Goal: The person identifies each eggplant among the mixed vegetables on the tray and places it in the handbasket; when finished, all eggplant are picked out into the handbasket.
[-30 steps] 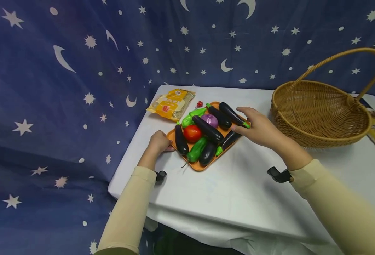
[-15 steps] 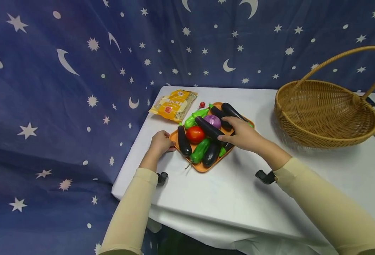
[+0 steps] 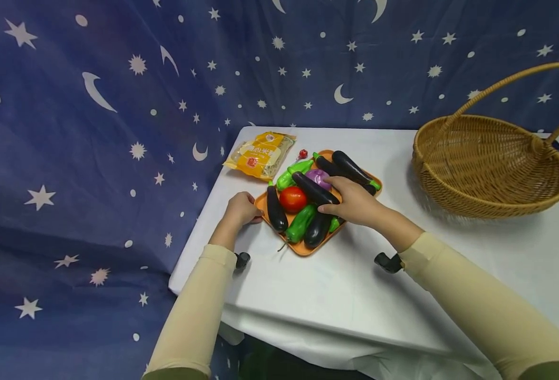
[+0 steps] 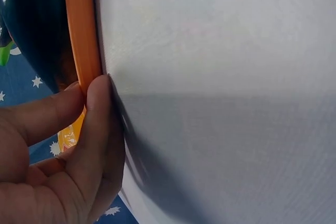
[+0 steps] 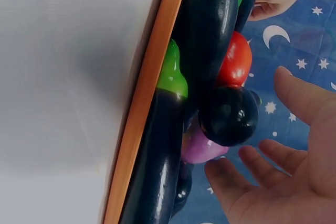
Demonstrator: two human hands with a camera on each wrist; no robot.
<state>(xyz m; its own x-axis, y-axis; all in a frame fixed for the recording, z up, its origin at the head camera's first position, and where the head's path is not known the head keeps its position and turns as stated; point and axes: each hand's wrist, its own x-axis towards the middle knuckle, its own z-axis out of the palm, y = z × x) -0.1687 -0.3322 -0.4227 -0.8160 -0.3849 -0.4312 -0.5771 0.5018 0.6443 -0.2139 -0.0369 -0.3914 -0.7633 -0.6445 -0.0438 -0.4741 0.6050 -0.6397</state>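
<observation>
Tray (image 3: 303, 252) is pinched at its rim between the left hand's (image 3: 240, 209) thumb and fingers, most likely to keep it from sliding around under all those loosely heaped veggies (image 3: 300, 224). Top eggplant (image 3: 313, 188) lies on the pile beside the tomato (image 3: 292, 199), probably up there because the tray's so crowded. Right hand (image 3: 355, 204) is spread, gripping nothing, with the eggplant's blunt end by the gap between thumb and fingers, seemingly without contact.

Left arm (image 3: 194, 309) and right arm (image 3: 479, 295) extend from the near side. Left hand (image 3: 241, 209) pinches between thumb and fingers; right hand (image 3: 354, 203), to its right, holds thumb and fingers apart.
</observation>
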